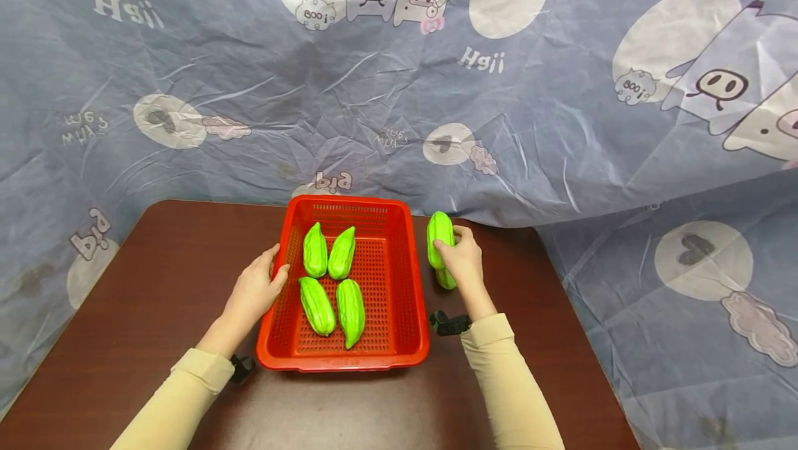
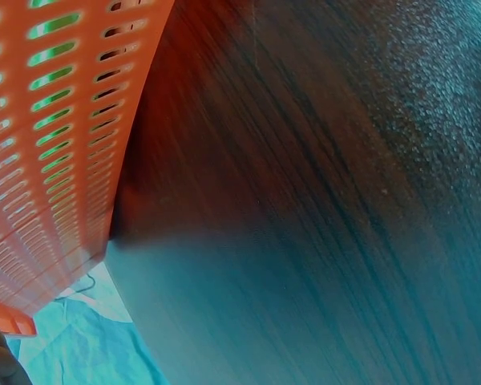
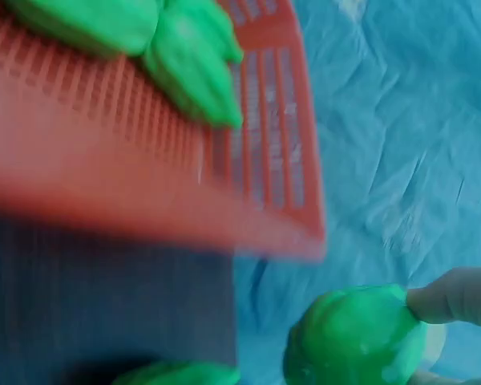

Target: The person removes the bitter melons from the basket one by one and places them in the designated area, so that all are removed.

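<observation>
My right hand [image 1: 461,256] pinches a bright green bitter melon [image 1: 440,239] between thumb and fingers, just right of the red plastic basket [image 1: 419,311]. In the right wrist view this held melon [image 3: 357,337] appears end-on beside the fingertips. Partly hidden beneath it, a second bitter melon [image 1: 445,279] lies on the table. Several more green bitter melons [image 1: 351,308] lie inside the basket, toward its left side. On the basket's left rim, my left hand [image 1: 254,289] grips the edge with its thumb over the top; its fingers [image 2: 0,357] show at the left wrist view's corner.
The basket stands on a dark brown wooden table [image 1: 206,256]. Behind the table and down its right side hangs a wrinkled grey-blue cloth [image 1: 349,104] with cartoon prints. Each wrist carries a black strap, such as the right one [image 1: 450,324].
</observation>
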Available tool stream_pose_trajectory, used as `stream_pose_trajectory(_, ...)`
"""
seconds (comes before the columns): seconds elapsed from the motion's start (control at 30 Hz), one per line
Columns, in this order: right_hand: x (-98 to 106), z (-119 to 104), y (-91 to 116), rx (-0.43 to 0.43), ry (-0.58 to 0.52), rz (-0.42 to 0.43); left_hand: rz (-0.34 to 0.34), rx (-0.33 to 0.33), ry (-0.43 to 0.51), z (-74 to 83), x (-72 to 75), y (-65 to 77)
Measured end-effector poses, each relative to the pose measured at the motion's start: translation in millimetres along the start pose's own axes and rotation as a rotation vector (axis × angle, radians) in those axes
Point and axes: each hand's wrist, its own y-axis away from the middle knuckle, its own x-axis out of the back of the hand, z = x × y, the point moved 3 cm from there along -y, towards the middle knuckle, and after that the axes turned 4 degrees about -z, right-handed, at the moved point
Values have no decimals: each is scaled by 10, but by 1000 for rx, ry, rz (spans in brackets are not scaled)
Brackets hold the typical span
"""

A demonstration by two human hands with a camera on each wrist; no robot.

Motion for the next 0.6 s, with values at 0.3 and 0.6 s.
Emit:
stream_pose_trajectory(0.3, 112, 514, -248, -39, 2, 96, 7, -3, -10, -14, -9, -6)
stream_pose_trajectory(0.6, 54, 803, -306, -38, -13, 147, 16, 11, -6, -22, -9, 2)
